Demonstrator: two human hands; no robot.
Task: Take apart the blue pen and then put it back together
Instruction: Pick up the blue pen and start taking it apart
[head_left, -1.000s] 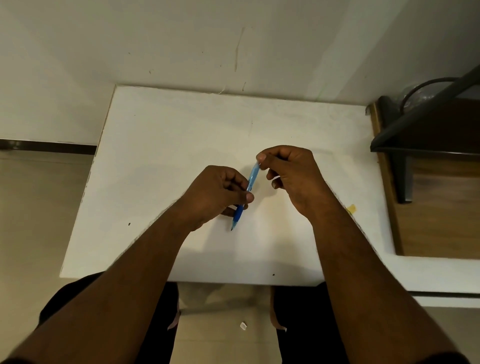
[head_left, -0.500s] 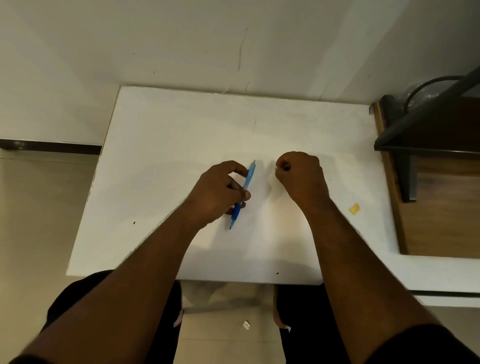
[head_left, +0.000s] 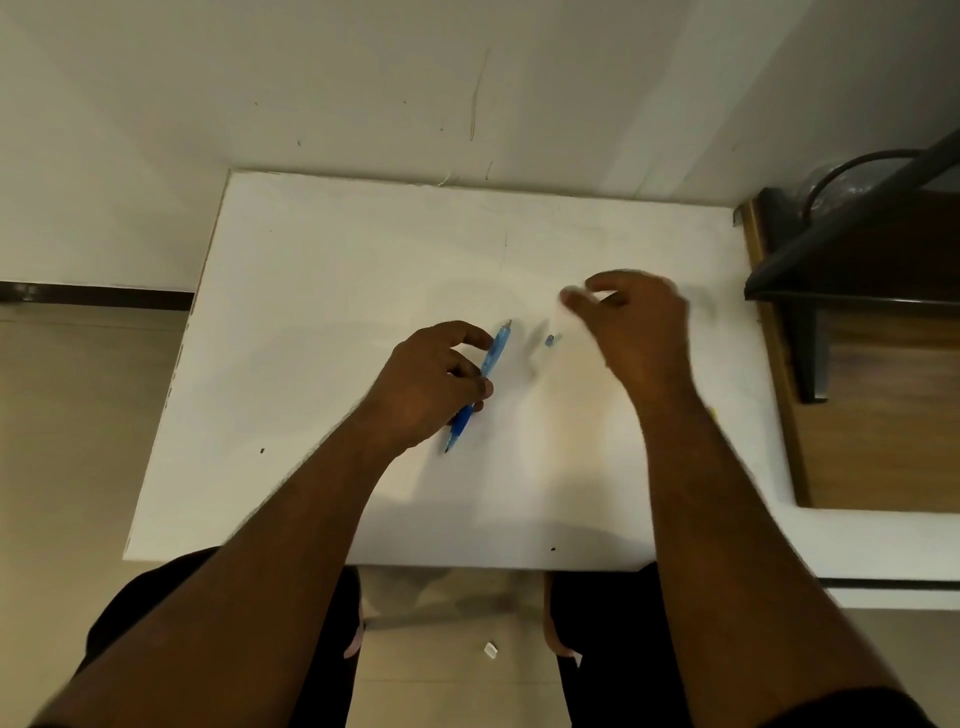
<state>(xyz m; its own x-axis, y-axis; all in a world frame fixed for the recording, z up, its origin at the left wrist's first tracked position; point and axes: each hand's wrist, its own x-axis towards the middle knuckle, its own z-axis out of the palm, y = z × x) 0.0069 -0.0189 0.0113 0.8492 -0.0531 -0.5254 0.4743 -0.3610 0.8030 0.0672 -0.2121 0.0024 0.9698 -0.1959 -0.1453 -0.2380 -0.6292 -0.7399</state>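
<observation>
white table (head_left: 322, 322), few dark specks; small blue pen piece (head_left: 550, 340) lying near centre.

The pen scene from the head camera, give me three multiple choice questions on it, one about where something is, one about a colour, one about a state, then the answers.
1. Where does the small loose piece lie?
A. On the table, between the pen and the right hand
B. On the floor
C. In the left hand

2. What colour is the pen?
A. Red
B. Blue
C. Black

3. What is the right hand doing?
A. Gripping the pen
B. Open, fingers spread, holding nothing that shows
C. Flat on the table edge

Answers: 1 A, the piece sits on the white top just right of the pen's far end. 2 B, the barrel is light blue with a darker blue grip. 3 B, only the left hand holds the pen; the right is blurred but its fingers are apart.
</observation>
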